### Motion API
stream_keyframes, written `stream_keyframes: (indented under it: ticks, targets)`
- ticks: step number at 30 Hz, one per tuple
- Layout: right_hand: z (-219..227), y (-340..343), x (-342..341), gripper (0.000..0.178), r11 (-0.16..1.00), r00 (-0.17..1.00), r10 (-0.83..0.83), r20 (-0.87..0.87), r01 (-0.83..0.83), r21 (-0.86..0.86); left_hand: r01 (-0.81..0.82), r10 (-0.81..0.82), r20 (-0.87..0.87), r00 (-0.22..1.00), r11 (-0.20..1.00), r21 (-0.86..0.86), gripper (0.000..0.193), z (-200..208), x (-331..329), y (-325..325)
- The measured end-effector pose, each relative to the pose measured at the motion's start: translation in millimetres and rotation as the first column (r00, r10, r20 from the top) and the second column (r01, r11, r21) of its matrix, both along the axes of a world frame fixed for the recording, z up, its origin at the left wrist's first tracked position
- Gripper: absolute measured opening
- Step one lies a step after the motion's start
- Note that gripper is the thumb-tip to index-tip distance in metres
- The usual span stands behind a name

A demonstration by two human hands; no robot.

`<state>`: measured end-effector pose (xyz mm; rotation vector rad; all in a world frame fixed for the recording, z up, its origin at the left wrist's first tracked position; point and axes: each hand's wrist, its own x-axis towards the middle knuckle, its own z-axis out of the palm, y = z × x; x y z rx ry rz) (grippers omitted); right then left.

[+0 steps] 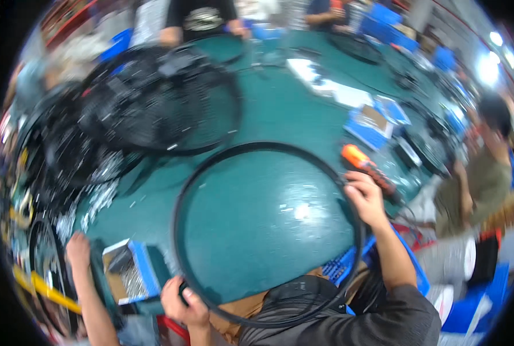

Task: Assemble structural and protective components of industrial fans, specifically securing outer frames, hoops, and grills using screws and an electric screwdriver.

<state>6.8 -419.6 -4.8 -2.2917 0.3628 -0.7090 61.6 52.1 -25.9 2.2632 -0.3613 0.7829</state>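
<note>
Green tabletop (280, 115) fills the middle of the view, in a busy workshop with other people seated around its far and right edges. A large black ring (211, 167), thin and round like a fan guard rim, lies flat on the table just in front of you.

Your left hand (183, 303) is closed around the near-left arc of the ring, fingers wrapped over the rim. Your right hand (365, 196) curls over the right arc, fingers folded onto it; how firmly it grips is hard to tell. An orange-handled power screwdriver (367, 166) lies touching or just beside that hand.

Likely risks: the ring is thin and held at only two points, so it could flex or slip. Your right hand could knock the screwdriver. Another person's hand (78, 248) rests near a blue box of screws (129, 275) close to your left hand, and a swing of the ring could strike either. Stacked black wire fan grilles (153, 98) sit well apart, at the far left.
</note>
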Motion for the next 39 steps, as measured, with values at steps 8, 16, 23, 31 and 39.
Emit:
stream_keyframes:
  ticks: [8,16,23,31,39]
  targets:
    - [3.2,-4.9,-6.3,0.019,1.0,0.99,0.026,0.136,-0.027,0.006,0.016,-0.023,0.05,0.998,0.992,0.122,0.029,9.4,-5.4,-7.8]
    - [1.1,-11.0,-7.9,0.022,0.999,0.989,0.033,0.143,-0.031,-0.019,0.013,-0.017,0.059,0.998,0.998,0.056,0.033,19.9,-5.6,-25.6]
    - [53.6,-32.2,-11.0,0.022,0.97,0.964,0.129,0.231,-0.074,-0.23,0.019,-0.028,0.065,0.998,0.992,0.127,0.029,22.5,-4.7,-21.5]
    - [112.1,-281.5,69.4,0.045,0.581,0.852,-0.522,0.035,0.385,-0.717,-0.01,0.007,-0.111,0.994,1.0,-0.021,0.026,18.0,-0.3,-14.2]
    - [97.1,-411.0,112.1,0.065,0.451,0.528,-0.833,-0.164,0.479,-0.753,-0.095,0.025,-0.333,0.942,0.976,-0.197,0.037,9.8,-0.7,-6.2]
